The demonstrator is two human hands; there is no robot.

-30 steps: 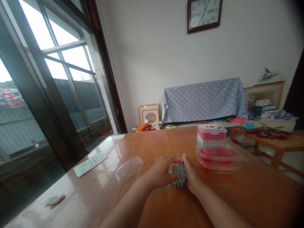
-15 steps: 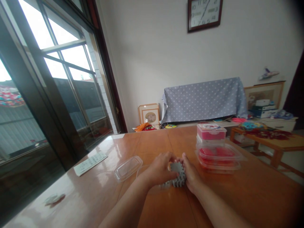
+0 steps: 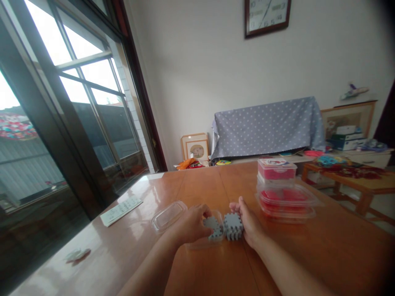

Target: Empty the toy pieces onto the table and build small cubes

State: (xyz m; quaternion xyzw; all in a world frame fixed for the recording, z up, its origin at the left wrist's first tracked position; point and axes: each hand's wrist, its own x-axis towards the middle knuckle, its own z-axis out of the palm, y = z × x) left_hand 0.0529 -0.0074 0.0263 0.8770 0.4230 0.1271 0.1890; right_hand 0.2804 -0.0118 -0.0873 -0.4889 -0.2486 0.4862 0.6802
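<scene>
Grey pieces with toothed, jigsaw-like edges (image 3: pixel 213 227) lie at a clear plastic container (image 3: pixel 202 246) on the table. My left hand (image 3: pixel 196 224) is closed around these pieces, thumb at the near side and fingers at the far side. Just to the right, a stack of similar grey toothed pieces (image 3: pixel 233 226) stands on the tabletop. Beside that stack is my right hand (image 3: pixel 248 224), its palm against or very near the right side and its fingers extended past the far edge. A clear plastic lid (image 3: pixel 169 216) lies left of my left hand.
Clear boxes with red contents (image 3: pixel 285 201) stand on the right, under a pink box (image 3: pixel 277 170). A paper sheet (image 3: pixel 121 210) and a small crumpled item (image 3: pixel 77 255) lie on the left of the wooden table (image 3: pixel 212 271). A window is on the left.
My left hand has moved left from the grey stack to the pieces at the container. My right hand stays beside the stack, its fingers now further from the left hand.
</scene>
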